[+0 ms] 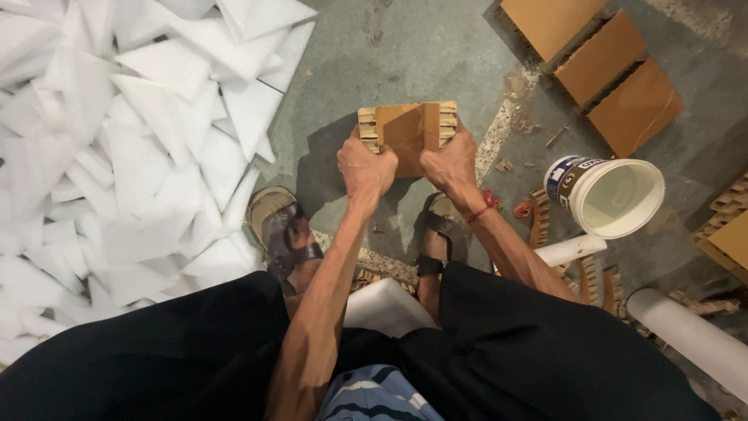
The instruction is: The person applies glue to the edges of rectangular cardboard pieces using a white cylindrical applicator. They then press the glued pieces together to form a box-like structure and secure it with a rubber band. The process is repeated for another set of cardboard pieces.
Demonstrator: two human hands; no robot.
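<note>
At nine o'clock, filling the whole left side, a loose heap of white triangular foam offcuts (132, 132), its ragged edge reaching in to just beside the left foot in a brown strapped sandal (282, 234). From that edge toward twelve o'clock, a strip of bare grey-green concrete floor (421, 54), open and stained, the widest free room in view. At centre, a thick square block of brown honeycomb cardboard (409, 134), held just above the floor with its flat face up and its corrugated cut edges showing at both sides. Left hand (365, 168) clamped in a fist round the block's left lower edge; right hand (450, 164) clamped likewise on the right lower edge, a red cord on that wrist; both closed tight on the block, knuckles up, thumbs close together. Below the right hand, the right foot in a dark sandal (440, 234), touching scraps. At one o'clock, three more brown cardboard slabs (600, 62) lined up edge to edge, well apart from the held block. At three o'clock, a white plastic bucket (612, 195) tipped on its side, mouth open. At four o'clock, white tubes (686, 331) and curled cardboard strips (588, 277) crowding the floor, little room there.
</note>
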